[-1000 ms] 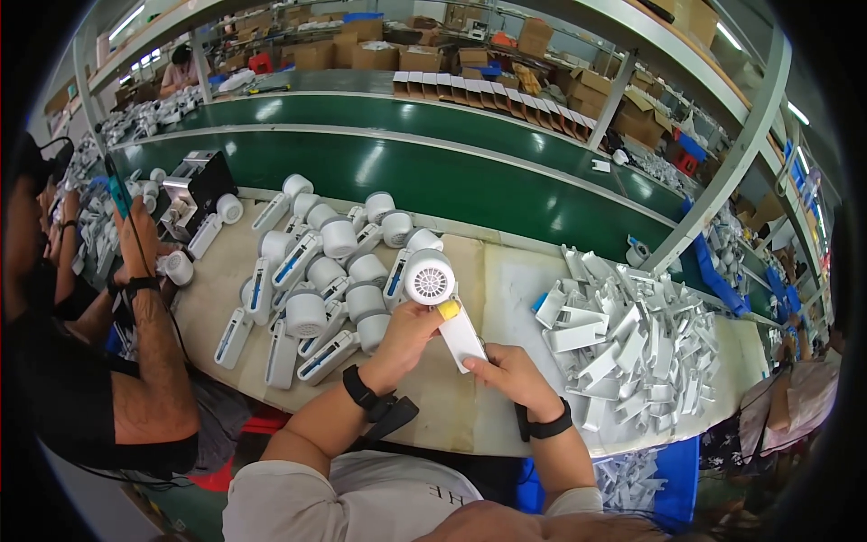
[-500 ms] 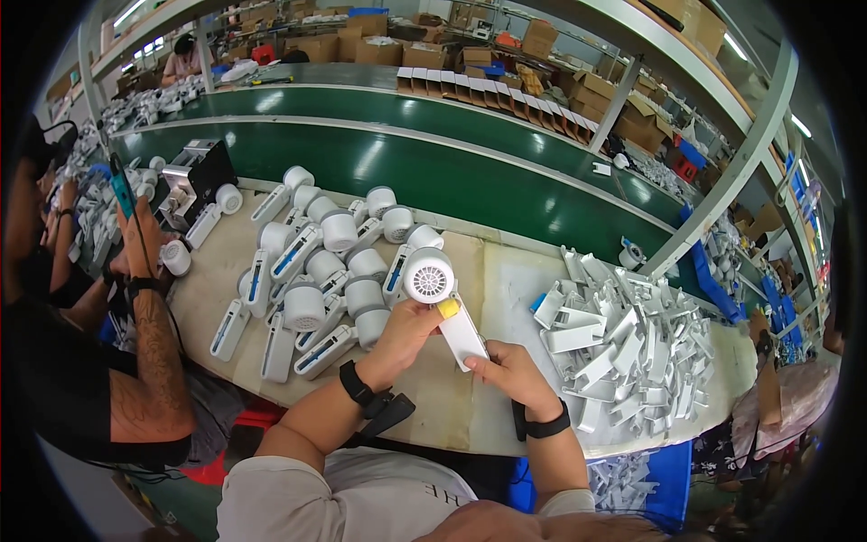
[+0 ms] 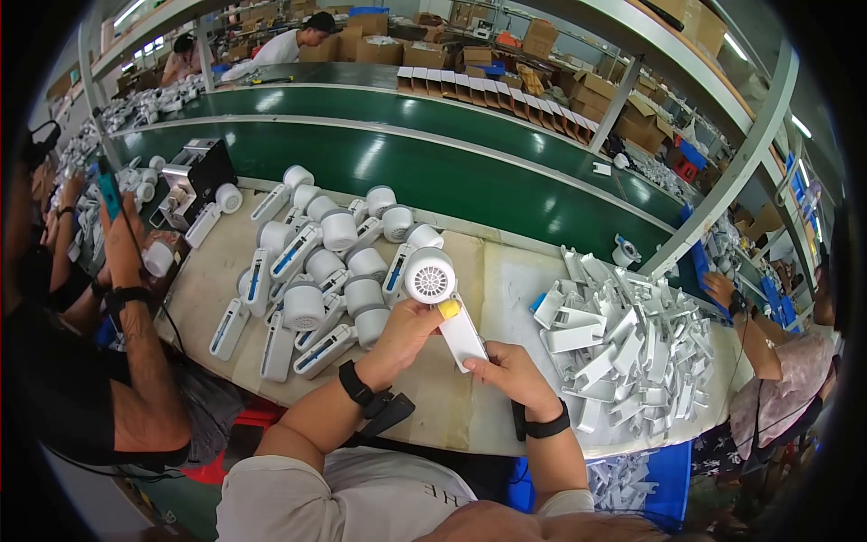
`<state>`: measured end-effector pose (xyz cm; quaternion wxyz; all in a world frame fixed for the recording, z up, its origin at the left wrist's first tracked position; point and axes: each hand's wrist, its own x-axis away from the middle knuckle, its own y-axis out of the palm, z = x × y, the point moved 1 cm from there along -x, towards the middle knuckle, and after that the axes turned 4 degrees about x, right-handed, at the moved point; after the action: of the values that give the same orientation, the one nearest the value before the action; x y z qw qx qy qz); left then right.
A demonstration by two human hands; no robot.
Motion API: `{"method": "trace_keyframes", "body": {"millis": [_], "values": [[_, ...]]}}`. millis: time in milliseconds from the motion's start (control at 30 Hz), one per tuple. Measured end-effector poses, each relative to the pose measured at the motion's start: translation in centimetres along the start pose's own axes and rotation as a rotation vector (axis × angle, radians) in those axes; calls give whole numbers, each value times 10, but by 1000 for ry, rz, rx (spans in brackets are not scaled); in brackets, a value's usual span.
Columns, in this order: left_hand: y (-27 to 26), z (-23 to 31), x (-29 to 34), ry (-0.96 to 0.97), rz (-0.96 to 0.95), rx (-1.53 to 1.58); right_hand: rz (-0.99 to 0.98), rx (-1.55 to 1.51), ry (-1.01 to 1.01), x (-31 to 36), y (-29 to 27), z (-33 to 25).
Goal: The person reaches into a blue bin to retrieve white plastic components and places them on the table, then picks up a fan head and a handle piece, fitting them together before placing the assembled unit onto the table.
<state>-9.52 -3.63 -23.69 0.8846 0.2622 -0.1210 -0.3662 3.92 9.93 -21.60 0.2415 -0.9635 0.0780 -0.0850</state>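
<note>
A white handheld appliance with a round grilled head (image 3: 430, 276) and a flat handle (image 3: 463, 340) is held between both my hands. My left hand (image 3: 408, 332) grips it where handle and head meet, with a yellow cover on one fingertip. The handle's lower end is pinched by my right hand (image 3: 513, 370). Left of my hands lies a group of similar white appliances (image 3: 339, 231), several with their handles open and a blue strip inside. To the right is a heap of loose white handle covers (image 3: 623, 348).
Green conveyor belts (image 3: 433, 176) run beyond the worktable (image 3: 470, 406). A black and silver machine (image 3: 194, 181) stands at the left. Co-workers sit on both sides; the left one holds a teal tool (image 3: 110, 194). A blue bin (image 3: 673, 479) of white parts sits below the right edge.
My hands and the appliance stay practically still. The left co-worker's hands and tool have shifted. At right a co-worker's arm has come into view, and another person has appeared at the back.
</note>
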Motion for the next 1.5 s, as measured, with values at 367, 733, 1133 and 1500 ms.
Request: {"method": "trace_keyframes", "body": {"millis": [367, 733, 1133, 1500], "values": [[0, 1, 1, 0, -5, -9, -4, -4, -14, -1, 1, 3], [3, 5, 4, -10, 24, -19, -28, -2, 5, -2, -1, -1], [-19, 130, 46, 587, 93, -655, 41, -245, -108, 4, -4, -3], [-299, 230, 16, 368, 606, -2228, 31, -125, -204, 8, -2, 2]]}}
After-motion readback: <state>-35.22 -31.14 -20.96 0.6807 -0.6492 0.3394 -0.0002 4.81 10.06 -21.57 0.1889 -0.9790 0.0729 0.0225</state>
